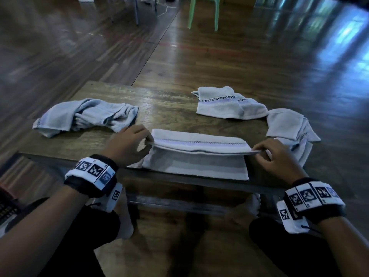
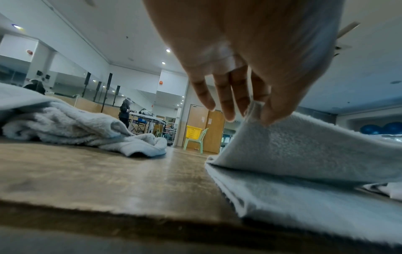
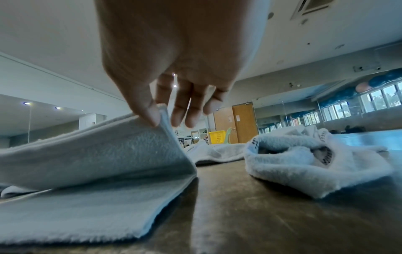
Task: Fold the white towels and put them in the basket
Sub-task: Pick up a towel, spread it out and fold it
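A white towel [image 1: 196, 156] with a checkered stripe lies at the near edge of the low wooden table [image 1: 165, 108], half folded over itself. My left hand [image 1: 147, 139] pinches its raised left corner between thumb and fingers [image 2: 254, 110]. At the other end, my right hand [image 1: 259, 151] pinches the right corner [image 3: 161, 113]. The upper layer [image 3: 97, 149] hangs lifted above the lower one. A yellow basket [image 2: 193, 132] stands on a green chair far across the room, also seen as the yellow basket [image 3: 216, 137] in the right wrist view.
A crumpled towel [image 1: 85, 116] lies at the table's left. A folded towel [image 1: 229, 103] sits at the back right, and another loose towel [image 1: 289, 128] at the right edge. A green chair [image 1: 203, 11] stands on the floor beyond. My knees are under the table.
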### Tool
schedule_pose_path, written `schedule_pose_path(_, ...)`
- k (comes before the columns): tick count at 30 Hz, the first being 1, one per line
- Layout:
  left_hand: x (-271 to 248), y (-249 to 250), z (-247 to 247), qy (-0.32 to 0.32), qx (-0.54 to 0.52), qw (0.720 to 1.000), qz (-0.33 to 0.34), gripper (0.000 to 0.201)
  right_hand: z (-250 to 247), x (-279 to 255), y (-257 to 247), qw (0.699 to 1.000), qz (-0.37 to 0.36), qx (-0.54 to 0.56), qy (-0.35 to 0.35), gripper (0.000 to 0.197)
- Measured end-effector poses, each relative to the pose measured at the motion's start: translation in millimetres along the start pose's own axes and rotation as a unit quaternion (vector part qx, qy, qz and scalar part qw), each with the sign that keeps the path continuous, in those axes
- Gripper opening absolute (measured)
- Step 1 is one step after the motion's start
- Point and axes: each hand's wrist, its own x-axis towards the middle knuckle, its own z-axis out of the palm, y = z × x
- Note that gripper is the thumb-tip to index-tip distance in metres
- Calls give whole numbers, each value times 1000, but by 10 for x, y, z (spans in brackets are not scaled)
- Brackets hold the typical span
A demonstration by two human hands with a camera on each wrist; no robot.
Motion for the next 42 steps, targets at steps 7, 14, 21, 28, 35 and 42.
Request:
schedule_pose_path(7, -159, 48, 116, -227, 65, 971, -41, 16, 293, -196, -58, 980, 61, -16, -187, 15)
schedule_pose_path(14, -151, 78, 102, -205, 74, 974, -59, 16, 289, -255, -86, 984, 66, -14, -168, 16)
schedule_pose_path(21, -130, 61, 60, -147, 71, 984, -66, 12, 227, -222, -107, 981, 70, -40, -175, 17)
schedule_pose_path(28, -157, 96, 58, -211, 85, 972, -68, 20, 217, -237, -203, 967, 71, -75, -232, 33)
schedule_pose_path(35, -201, 63, 99, -227, 106, 967, -37, 29, 269, -223, -255, 959, 50, -129, -246, 30)
schedule_pose_path(42, -297, 32, 167, -206, 87, 975, 16, 27, 267, -304, -223, 976, 20, -102, -191, 17)
